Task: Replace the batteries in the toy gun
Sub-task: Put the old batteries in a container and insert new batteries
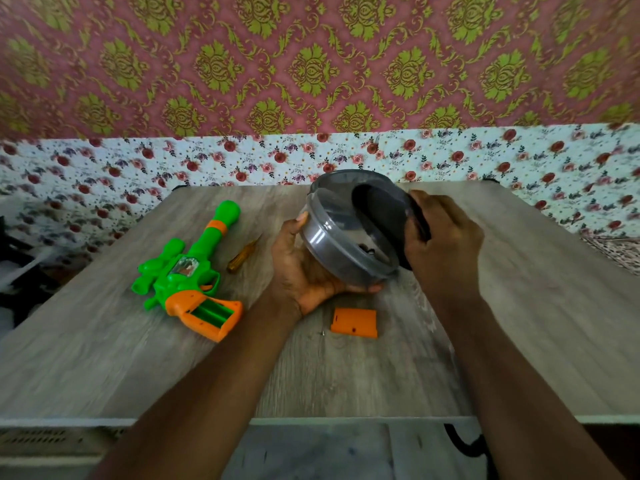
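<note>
A green and orange toy gun (188, 271) lies on the wooden table (346, 372) at the left, its grip compartment open and showing no batteries. Its orange battery cover (354, 322) lies apart on the table, near the front centre, with a tiny screw (322, 332) beside it. My left hand (304, 268) cradles a round grey container (332, 233) from below, tilted toward me. My right hand (441, 233) grips the container's black lid (391, 223), lifted off at the right side. Small dark objects (367, 250) sit inside the container.
A small screwdriver with an amber handle (242, 256) lies between the gun and my left hand. Floral cloth covers the surface behind the table, under a patterned wall. The table's front edge (346, 420) runs across the lower view.
</note>
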`<state>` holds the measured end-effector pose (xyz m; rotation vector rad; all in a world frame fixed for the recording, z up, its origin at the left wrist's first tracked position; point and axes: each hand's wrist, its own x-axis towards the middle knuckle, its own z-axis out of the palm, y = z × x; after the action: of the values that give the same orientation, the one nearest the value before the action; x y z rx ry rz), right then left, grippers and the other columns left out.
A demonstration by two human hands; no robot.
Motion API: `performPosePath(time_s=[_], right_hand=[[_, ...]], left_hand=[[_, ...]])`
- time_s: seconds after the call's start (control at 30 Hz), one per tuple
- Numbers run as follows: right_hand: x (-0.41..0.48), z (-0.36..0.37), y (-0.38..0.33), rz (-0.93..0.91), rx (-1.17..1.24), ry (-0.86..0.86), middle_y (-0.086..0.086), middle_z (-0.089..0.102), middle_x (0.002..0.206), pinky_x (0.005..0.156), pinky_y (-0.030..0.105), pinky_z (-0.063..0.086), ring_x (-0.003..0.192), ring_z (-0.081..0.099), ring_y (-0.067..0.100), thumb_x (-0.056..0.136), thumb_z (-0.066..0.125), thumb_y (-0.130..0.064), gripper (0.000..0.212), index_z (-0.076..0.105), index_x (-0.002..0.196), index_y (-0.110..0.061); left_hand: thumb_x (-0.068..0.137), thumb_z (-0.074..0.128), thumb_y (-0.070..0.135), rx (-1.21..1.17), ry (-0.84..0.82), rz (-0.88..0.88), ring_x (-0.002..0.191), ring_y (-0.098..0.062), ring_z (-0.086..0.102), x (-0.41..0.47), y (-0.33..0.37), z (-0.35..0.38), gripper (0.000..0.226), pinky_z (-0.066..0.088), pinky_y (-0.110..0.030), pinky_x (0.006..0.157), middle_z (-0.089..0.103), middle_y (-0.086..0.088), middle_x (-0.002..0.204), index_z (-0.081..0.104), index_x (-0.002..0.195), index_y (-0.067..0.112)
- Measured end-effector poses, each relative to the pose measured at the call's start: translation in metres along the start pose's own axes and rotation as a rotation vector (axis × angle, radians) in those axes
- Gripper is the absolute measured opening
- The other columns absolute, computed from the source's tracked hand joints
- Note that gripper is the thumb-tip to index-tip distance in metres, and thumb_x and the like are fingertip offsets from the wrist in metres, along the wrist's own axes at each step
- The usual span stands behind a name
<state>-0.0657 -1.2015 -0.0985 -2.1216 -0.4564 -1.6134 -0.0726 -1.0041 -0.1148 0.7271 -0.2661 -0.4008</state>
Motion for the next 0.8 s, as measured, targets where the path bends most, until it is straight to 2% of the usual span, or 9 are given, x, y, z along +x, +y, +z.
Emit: performPosePath(time_s=[0.07,0.13,0.23,0.37,0.43,0.53,0.6,0.7,0.8], right_hand=[[0.006,-0.002,0.006,0.013,-0.028,0.046,0.023,0.073,0.097,0.068,0.025,0.053,0.075,0.071,0.035,0.087,0.067,0.010,0.027,0.073,0.113,0.006],[0.012,-0.005,0.012,0.040,-0.071,0.006,0.024,0.072,0.100,0.070,0.037,0.058,0.080,0.071,0.039,0.082,0.063,0.011,0.033,0.073,0.112,0.003],[0.021,-0.007,0.029,0.109,-0.107,-0.185,0.022,0.072,0.095,0.070,0.046,0.057,0.076,0.068,0.043,0.075,0.061,0.011,0.035,0.074,0.105,0.000],[0.014,0.002,0.054,0.199,-0.117,-0.496,0.019,0.070,0.096,0.077,0.039,0.048,0.085,0.066,0.041,0.073,0.066,0.012,0.032,0.071,0.100,-0.005],[0.004,0.008,0.063,0.221,-0.120,-0.652,0.016,0.069,0.106,0.083,0.032,0.040,0.097,0.065,0.039,0.078,0.070,0.008,0.032,0.071,0.105,-0.009],[-0.003,0.009,0.066,0.246,-0.037,-0.768,0.012,0.068,0.122,0.083,0.019,0.024,0.115,0.061,0.034,0.083,0.077,-0.006,0.036,0.074,0.118,-0.014],[-0.002,0.006,0.067,0.248,0.012,-0.772,0.013,0.070,0.120,0.088,0.024,0.030,0.115,0.062,0.034,0.080,0.080,-0.007,0.040,0.075,0.119,-0.016],[-0.002,0.004,0.066,0.230,0.042,-0.784,0.012,0.074,0.113,0.093,0.034,0.043,0.108,0.066,0.034,0.076,0.082,-0.007,0.040,0.077,0.115,-0.016],[-0.004,0.003,0.064,0.226,0.047,-0.780,0.011,0.076,0.108,0.092,0.038,0.050,0.104,0.068,0.032,0.071,0.083,-0.006,0.040,0.079,0.110,-0.014]], left_hand=[[0.088,0.047,0.066,-0.056,-0.020,-0.026,0.129,-0.057,0.052,0.001,0.000,-0.005,0.070,0.033,-0.084,0.099,0.056,-0.025,0.144,0.063,0.139,0.020],[0.091,0.047,0.068,-0.089,-0.020,-0.038,0.136,-0.058,0.044,0.003,0.001,-0.010,0.073,0.024,-0.087,0.103,0.051,-0.027,0.149,0.058,0.144,0.019],[0.091,0.039,0.076,-0.050,-0.009,-0.028,0.137,-0.051,0.047,0.006,0.001,-0.012,0.082,0.030,-0.080,0.107,0.053,-0.024,0.148,0.056,0.146,0.018],[0.092,0.028,0.080,0.017,0.005,0.014,0.131,-0.046,0.056,0.005,0.002,-0.008,0.085,0.041,-0.073,0.105,0.060,-0.023,0.141,0.064,0.138,0.017],[0.091,0.028,0.080,0.033,-0.010,0.005,0.133,-0.050,0.052,0.005,0.002,-0.007,0.084,0.035,-0.081,0.102,0.059,-0.025,0.142,0.071,0.130,0.019],[0.091,0.034,0.079,0.009,-0.048,-0.031,0.137,-0.055,0.045,0.005,0.002,-0.010,0.085,0.023,-0.090,0.099,0.051,-0.027,0.149,0.060,0.142,0.016],[0.092,0.036,0.077,0.011,-0.040,-0.033,0.139,-0.054,0.042,0.005,0.002,-0.011,0.085,0.020,-0.090,0.100,0.048,-0.027,0.151,0.054,0.147,0.015],[0.092,0.036,0.076,0.024,-0.003,-0.024,0.137,-0.050,0.049,0.006,0.003,-0.011,0.082,0.025,-0.085,0.105,0.055,-0.024,0.147,0.059,0.141,0.015],[0.092,0.034,0.077,0.035,0.014,-0.014,0.130,-0.050,0.055,0.005,0.003,-0.008,0.079,0.029,-0.086,0.099,0.061,-0.023,0.140,0.064,0.135,0.018]])
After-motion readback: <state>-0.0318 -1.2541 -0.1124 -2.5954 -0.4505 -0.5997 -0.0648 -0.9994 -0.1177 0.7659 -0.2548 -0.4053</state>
